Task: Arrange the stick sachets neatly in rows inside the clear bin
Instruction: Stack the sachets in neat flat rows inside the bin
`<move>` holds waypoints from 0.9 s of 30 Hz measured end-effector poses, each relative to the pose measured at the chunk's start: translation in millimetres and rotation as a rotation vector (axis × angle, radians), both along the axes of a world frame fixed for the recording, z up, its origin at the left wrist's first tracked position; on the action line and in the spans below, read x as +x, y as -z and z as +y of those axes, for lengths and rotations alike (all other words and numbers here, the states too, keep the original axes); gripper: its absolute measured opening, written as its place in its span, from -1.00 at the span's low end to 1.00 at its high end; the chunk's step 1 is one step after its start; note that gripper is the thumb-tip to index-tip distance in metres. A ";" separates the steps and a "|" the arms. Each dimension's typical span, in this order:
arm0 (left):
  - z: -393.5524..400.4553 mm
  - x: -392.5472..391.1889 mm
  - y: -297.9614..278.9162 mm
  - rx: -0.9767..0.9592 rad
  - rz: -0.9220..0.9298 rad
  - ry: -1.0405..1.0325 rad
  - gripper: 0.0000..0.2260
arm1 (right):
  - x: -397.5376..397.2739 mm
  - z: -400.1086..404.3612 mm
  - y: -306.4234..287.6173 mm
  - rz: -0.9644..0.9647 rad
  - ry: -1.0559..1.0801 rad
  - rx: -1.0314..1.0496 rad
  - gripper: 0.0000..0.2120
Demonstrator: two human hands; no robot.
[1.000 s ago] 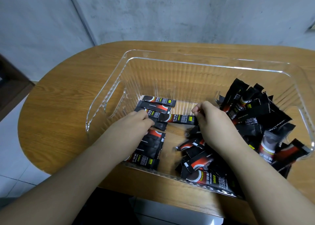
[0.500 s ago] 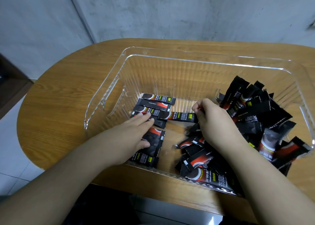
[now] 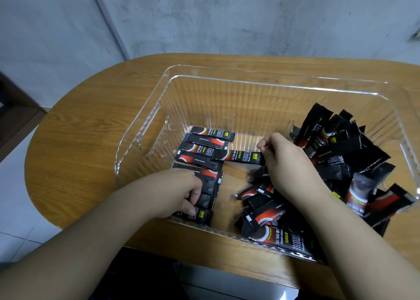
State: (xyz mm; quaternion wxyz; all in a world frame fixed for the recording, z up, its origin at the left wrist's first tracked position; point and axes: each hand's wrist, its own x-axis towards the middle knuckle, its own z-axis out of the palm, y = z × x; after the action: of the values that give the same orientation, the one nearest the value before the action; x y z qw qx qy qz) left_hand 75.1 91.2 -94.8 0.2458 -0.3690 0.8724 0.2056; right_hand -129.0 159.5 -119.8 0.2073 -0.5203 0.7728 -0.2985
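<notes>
A clear ribbed bin [image 3: 268,84] stands on the wooden table. Along its left side several black-and-red stick sachets lie flat in a row [image 3: 205,148]. A loose heap of the same sachets [image 3: 345,161] fills the right side and the near middle. My right hand [image 3: 288,163] pinches one sachet [image 3: 241,156] by its right end; the sachet lies crosswise, its left end over the row. My left hand [image 3: 179,190] rests on the near sachets of the row, fingers curled against their edges.
The bin sits on a rounded wooden table [image 3: 91,140] against a grey concrete wall. A metal pipe [image 3: 106,19] runs down the wall. A dark piece of furniture [image 3: 13,115] stands at the far left, with tiled floor below.
My left hand has drawn back from the middle of the row to its near sachets, fingers now curled. My right hand still holds the same sachet in about the same place.
</notes>
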 end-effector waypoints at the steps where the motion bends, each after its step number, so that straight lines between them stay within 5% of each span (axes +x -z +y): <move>1: -0.7 0.9 -1.2 0.014 0.000 -0.016 -0.87 | 0.2 0.3 -0.4 -0.006 0.002 -0.001 -0.86; 6: -7.4 -6.9 -8.7 -0.218 0.233 -0.105 -0.87 | 0.6 0.1 -1.1 -0.006 0.016 0.000 -0.86; 9: -6.5 -15.9 -3.4 -0.228 0.184 -0.092 -0.48 | 0.3 0.2 -2.5 -0.015 0.020 0.005 -0.87; 11: -2.9 -18.0 1.8 -0.144 0.076 -0.059 -0.40 | 0.3 0.5 -3.3 -0.010 0.016 0.008 -0.87; 27: -27.9 -33.6 20.8 -0.156 0.027 -0.167 -0.48 | -0.2 -0.6 -1.2 0.055 0.048 0.023 -0.74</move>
State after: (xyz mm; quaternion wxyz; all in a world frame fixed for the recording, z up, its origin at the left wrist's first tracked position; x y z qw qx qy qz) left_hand 41.5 63.3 -115.6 0.1866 -0.4555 0.8553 0.1618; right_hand -129.3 159.0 -118.6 0.1848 -0.5072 0.7939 -0.2800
